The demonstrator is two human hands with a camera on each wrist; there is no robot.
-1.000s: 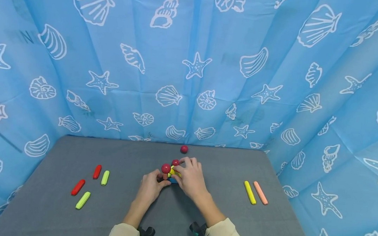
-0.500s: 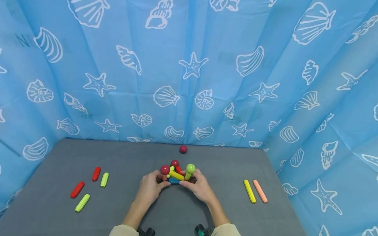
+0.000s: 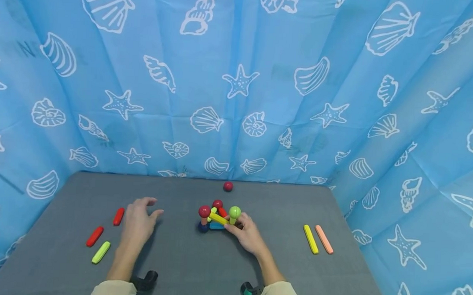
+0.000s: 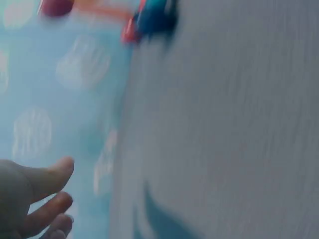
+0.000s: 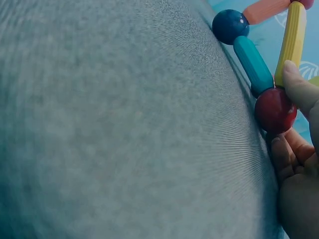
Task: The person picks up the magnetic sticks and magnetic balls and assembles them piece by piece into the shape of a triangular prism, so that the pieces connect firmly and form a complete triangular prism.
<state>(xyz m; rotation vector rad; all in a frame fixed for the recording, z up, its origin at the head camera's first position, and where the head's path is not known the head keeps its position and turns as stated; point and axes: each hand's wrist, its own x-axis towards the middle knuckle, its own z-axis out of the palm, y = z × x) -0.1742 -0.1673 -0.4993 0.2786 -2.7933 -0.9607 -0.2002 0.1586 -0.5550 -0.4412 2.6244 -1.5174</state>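
In the head view, a structure of balls and sticks stands at the middle: a dark blue ball, a blue stick, a slanting yellow stick and a light green ball on top. My right hand grips its right corner; in the right wrist view the thumb presses the yellow stick and fingers rest by a dark red ball. My left hand is apart from it, fingers spread, above the left side. The left wrist view shows those fingers holding nothing.
Two red sticks and a light green stick lie at left. At right lie a yellow stick and a salmon stick. One red ball sits near the back edge, before the blue curtain.
My left hand has let go of the structure and moved left, covering one light green stick. My right hand has come down from the structure's top to its right corner, where the light green ball shows.
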